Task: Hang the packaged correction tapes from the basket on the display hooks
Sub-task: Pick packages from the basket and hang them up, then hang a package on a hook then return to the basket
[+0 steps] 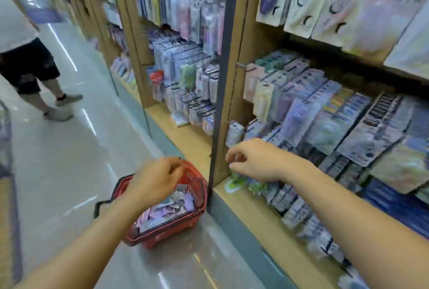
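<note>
A red basket (196, 216) stands on the floor against the shelf base, with several pale purple packaged correction tapes (162, 212) inside. My left hand (155, 180) hovers over the basket's far rim, its fingers loosely curled with nothing visible in them. My right hand (253, 161) is at the lowest rows of display hooks (241, 65), just right of the dark post. Its thumb and fingers pinch the top of a green-and-white package (236, 183) that hangs below the hand over the shelf ledge. The view is motion-blurred.
Hooks full of hanging stationery packs (325, 114) cover the wooden shelving on the right. A dark vertical post (219, 103) divides two bays. A person in dark shorts (30, 68) stands in the aisle at the far left. Glossy floor (69, 161) lies around the basket.
</note>
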The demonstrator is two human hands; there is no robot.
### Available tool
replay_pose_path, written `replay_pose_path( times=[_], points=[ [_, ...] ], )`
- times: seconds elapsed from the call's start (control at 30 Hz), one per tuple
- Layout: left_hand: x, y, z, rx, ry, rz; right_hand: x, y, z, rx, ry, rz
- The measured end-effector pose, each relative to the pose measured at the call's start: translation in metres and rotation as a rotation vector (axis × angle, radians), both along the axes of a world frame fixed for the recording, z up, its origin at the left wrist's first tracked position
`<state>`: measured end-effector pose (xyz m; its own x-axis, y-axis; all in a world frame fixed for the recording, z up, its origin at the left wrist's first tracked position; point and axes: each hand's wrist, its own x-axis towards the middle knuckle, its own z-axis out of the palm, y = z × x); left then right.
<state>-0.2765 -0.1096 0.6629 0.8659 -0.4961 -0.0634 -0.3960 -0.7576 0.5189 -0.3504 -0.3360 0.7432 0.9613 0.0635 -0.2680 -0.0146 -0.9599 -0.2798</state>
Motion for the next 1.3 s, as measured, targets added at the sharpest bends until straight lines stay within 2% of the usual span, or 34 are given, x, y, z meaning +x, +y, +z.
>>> replay_pose_path(
  times=[0.27,0.53,0.7,0.9,1.07,1.17,1.3],
  points=[
    [0.002,0.136,-0.121,0.092,0.329,0.426,0.053,0.043,-0.143,0.188,0.155,-0.162],
    [0.045,0.175,-0.199,-0.011,0.505,0.745,0.14,0.056,-0.249,0.318,0.252,-0.252],
    [0.096,0.169,-0.245,-0.039,0.559,0.837,0.215,0.051,-0.322,0.386,0.316,-0.327],
    [0.17,0.145,-0.332,0.028,0.639,0.787,0.284,0.058,-0.45,0.422,0.431,-0.432],
    [0.222,0.13,-0.45,0.02,0.715,0.742,0.316,0.071,-0.584,0.431,0.541,-0.446],
    [0.248,0.119,-0.545,0.013,0.753,0.676,0.334,0.083,-0.664,0.517,0.599,-0.578],
    [0.273,0.103,-0.67,-0.113,0.913,0.779,0.352,0.104,-0.765,0.63,0.654,-0.729]
  ],
)
